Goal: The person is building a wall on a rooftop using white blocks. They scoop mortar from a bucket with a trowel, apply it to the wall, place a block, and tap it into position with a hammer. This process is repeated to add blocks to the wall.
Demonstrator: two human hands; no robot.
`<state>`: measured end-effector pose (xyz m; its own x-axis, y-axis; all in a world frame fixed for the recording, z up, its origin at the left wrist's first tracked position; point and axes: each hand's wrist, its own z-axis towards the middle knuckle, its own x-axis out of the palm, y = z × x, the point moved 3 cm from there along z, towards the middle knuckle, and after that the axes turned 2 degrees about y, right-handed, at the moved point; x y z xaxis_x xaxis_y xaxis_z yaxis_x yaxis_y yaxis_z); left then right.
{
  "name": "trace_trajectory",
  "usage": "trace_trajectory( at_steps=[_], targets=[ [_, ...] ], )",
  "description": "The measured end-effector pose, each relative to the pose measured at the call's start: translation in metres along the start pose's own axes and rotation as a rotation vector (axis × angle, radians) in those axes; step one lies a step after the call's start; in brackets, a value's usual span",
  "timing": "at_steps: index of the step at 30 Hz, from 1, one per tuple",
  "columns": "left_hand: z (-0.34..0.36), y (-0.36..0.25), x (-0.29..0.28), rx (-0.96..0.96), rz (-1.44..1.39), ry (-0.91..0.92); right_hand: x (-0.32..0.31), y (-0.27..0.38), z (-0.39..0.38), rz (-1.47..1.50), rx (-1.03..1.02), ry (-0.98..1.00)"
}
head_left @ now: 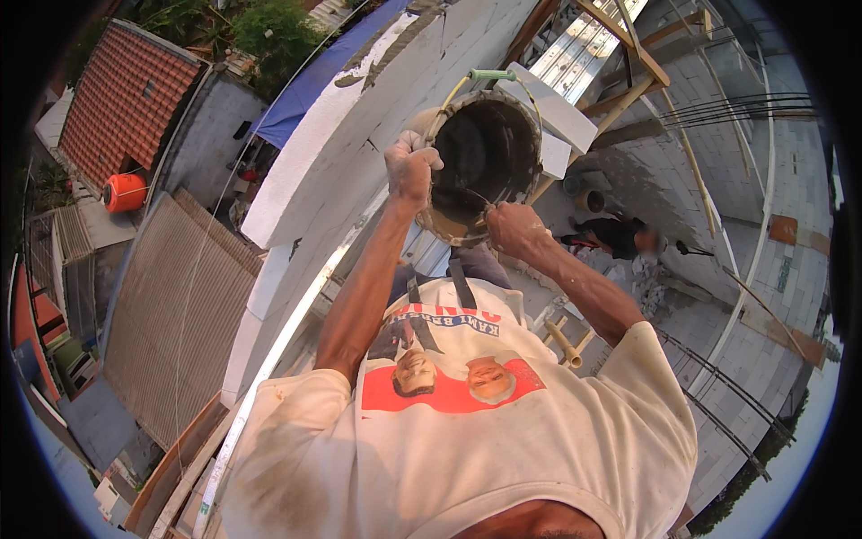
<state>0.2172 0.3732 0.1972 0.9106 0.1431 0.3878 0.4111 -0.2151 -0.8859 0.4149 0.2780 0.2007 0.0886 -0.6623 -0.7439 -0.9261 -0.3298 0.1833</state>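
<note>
A mortar-crusted bucket is tipped so that its dark inside faces me. Its wire handle with a green grip stands up past the far rim. My left hand is closed around the bucket's left rim, its fingers dusted with grey. At the lower right of the mouth, my right hand makes a fist with the thumb toward the opening. What it grips, perhaps a tool's handle, cannot be made out. A dark curved shape lies low inside the bucket beside that hand.
A pale block wall runs along my left, with roofs far below it. White blocks sit just beyond the bucket. Wooden props rise at the upper right. Another person is lower down among rubble, near buckets.
</note>
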Motion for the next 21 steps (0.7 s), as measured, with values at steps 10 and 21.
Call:
trace_trajectory(
  at_steps=[10,21],
  targets=[
    [-0.016,0.0,-0.007,-0.184,-0.127,-0.176,0.049,-0.03,-0.019,0.966,-0.128,-0.184],
    [0.028,0.093,0.014,-0.343,-0.208,-0.602,-0.159,-0.18,0.015,0.585,-0.087,-0.597]
  ],
)
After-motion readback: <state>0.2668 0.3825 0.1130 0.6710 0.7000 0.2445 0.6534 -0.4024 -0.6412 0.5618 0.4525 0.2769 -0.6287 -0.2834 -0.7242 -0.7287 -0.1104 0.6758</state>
